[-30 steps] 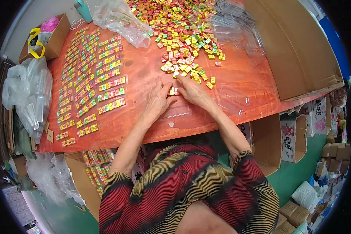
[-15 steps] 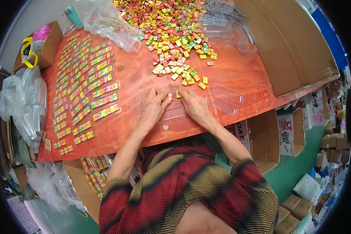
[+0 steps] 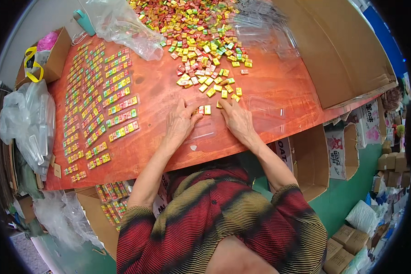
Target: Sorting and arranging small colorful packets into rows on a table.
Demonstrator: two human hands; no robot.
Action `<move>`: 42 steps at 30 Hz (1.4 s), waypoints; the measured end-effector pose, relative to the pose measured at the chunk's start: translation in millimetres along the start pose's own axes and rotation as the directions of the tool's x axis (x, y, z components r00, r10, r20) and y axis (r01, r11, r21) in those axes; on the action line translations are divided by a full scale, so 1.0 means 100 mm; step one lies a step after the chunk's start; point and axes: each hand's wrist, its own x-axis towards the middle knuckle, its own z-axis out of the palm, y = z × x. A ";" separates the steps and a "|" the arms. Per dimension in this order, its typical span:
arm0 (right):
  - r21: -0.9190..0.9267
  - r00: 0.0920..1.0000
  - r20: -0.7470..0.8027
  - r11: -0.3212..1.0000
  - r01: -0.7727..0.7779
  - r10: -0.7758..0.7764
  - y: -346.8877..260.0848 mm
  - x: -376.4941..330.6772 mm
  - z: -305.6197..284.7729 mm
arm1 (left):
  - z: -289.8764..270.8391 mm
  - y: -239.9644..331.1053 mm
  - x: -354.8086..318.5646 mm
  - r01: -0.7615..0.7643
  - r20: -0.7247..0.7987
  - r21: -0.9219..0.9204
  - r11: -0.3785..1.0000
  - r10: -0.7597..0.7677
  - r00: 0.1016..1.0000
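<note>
At fingertips of half-bent left hand (image 3: 180,120), touched a short row of small boxes (image 3: 204,110), red-white and yellow, pointing lengthwise toward right hand (image 3: 238,120); could not tell if gripped. With the latter, pinched a yellow box (image 3: 219,104).

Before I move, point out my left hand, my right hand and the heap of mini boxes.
Left hand (image 3: 180,121): head view, back of the hand.
Right hand (image 3: 238,121): head view, back of the hand.
Heap of mini boxes (image 3: 194,42): head view, middle of the pile.
</note>
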 end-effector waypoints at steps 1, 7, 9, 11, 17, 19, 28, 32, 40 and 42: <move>-0.003 1.000 0.000 1.000 -0.005 0.005 0.01 -0.01 0.01 | 0.00 0.00 0.00 -0.007 0.001 0.005 1.000 0.007 1.000; -0.014 0.978 0.141 0.988 -0.152 0.152 0.00 0.09 -0.06 | 0.01 0.01 0.01 0.001 0.024 0.028 1.000 -0.002 1.000; 0.029 0.971 0.173 0.985 -0.171 0.163 0.07 0.11 -0.13 | 0.01 0.00 0.01 0.008 0.022 0.026 1.000 -0.009 1.000; 0.016 0.969 0.147 0.979 -0.203 0.199 0.09 0.22 -0.15 | 0.01 0.00 -0.01 0.016 0.023 0.022 1.000 -0.016 1.000; -0.020 0.995 0.050 0.996 -0.081 0.082 0.11 0.36 0.07 | 0.03 0.01 0.05 0.007 0.021 0.018 1.000 -0.008 1.000; -0.015 0.997 0.051 0.998 -0.062 0.062 0.13 0.37 0.09 | 0.03 0.02 0.04 -0.032 0.000 0.039 0.999 0.032 0.999; 0.062 0.991 0.125 0.997 0.041 -0.048 -0.01 0.23 0.02 | 0.01 0.01 0.04 0.007 0.024 -0.008 1.000 -0.007 1.000; 0.084 0.994 0.111 0.996 -0.031 0.021 -0.08 0.14 -0.13 | 0.00 0.00 0.01 -0.003 0.022 0.004 1.000 0.002 1.000; 0.177 0.956 0.290 0.984 -0.002 -0.050 -0.07 0.18 0.05 | -0.01 0.02 0.05 -0.012 0.060 0.012 1.000 0.011 0.998; 0.241 0.954 0.285 0.970 0.019 -0.090 -0.07 0.21 0.04 | -0.04 0.02 0.04 -0.010 0.067 -0.003 1.000 0.011 0.998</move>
